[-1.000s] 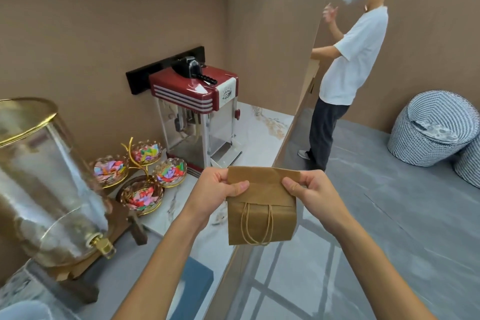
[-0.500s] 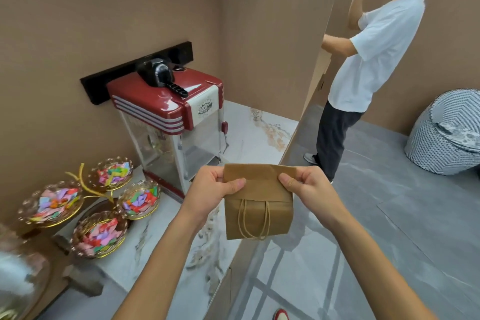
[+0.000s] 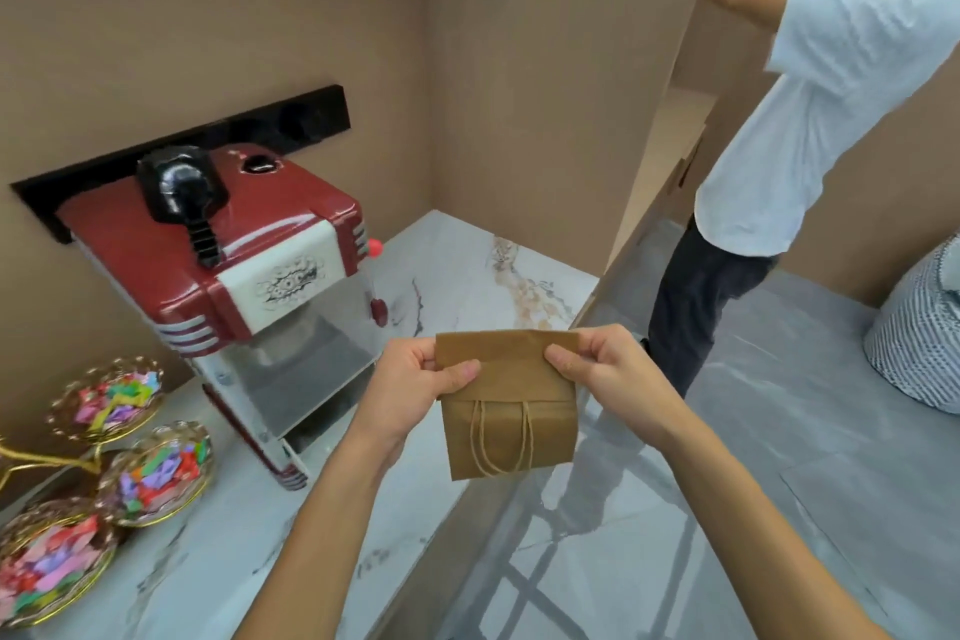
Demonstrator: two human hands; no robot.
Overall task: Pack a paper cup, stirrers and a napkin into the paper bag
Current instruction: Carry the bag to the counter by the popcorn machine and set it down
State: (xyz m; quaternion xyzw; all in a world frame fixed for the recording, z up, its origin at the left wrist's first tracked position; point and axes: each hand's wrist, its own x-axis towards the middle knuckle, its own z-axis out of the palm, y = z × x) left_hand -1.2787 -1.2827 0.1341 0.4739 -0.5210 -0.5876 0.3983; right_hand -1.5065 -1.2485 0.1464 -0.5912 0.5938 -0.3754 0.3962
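A flat, folded brown paper bag (image 3: 511, 424) with twine handles hangs in front of me over the edge of the marble counter (image 3: 457, 270). My left hand (image 3: 415, 390) pinches its upper left corner with thumb on the front. My right hand (image 3: 605, 374) pinches the upper right corner the same way. The bag's top part is folded down over the front. No paper cup, stirrers or napkin are in view.
A red popcorn machine (image 3: 234, 276) stands on the counter at the left. Gold dishes of coloured paper pieces (image 3: 156, 473) sit at the lower left. A person in a white shirt (image 3: 810, 120) stands at the right on the grey floor, beside a striped pouf (image 3: 919, 338).
My view has swung right and closer: the glass dispenser has left the frame and the popcorn machine looms larger. Both hands keep the same grip on the folded bag.
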